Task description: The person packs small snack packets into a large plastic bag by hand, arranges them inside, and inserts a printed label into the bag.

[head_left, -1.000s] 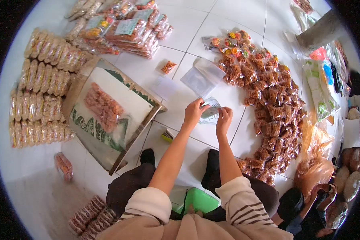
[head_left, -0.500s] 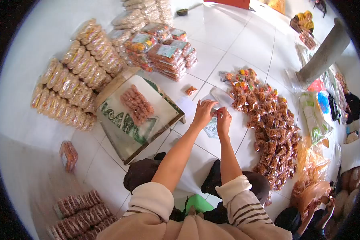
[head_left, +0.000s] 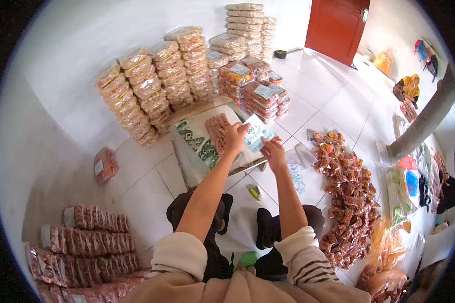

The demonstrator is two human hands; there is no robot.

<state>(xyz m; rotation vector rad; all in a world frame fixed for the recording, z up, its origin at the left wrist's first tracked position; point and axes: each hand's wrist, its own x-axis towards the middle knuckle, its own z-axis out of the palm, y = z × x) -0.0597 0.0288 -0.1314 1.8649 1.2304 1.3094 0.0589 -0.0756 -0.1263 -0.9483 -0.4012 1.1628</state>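
Observation:
My left hand point(head_left: 234, 139) grips the left edge of a white label with green print point(head_left: 258, 132), the thumb lying on its face. At the label's lower right, my right hand point(head_left: 273, 151) has its fingers closed on the edge. The label is held tilted above the near right side of a low table point(head_left: 187, 164). Left of it, a bundle of pinkish snack packets point(head_left: 217, 131) lies on the tabletop, partly hidden by my left hand. More printed labels point(head_left: 295, 178) lie on the floor right of my right wrist.
Tall stacks of bagged snacks point(head_left: 146, 86) line the wall behind the table. Many small brown packets point(head_left: 346, 197) cover the floor at right. A yellow-green cutter point(head_left: 256, 192) lies between my feet. Bundled packs point(head_left: 96, 240) sit at lower left. A person point(head_left: 408, 91) sits far right.
My view has tilted up and swung left. Both hands, pinched together over the floor before, are now apart with the label stretched between them, near the table.

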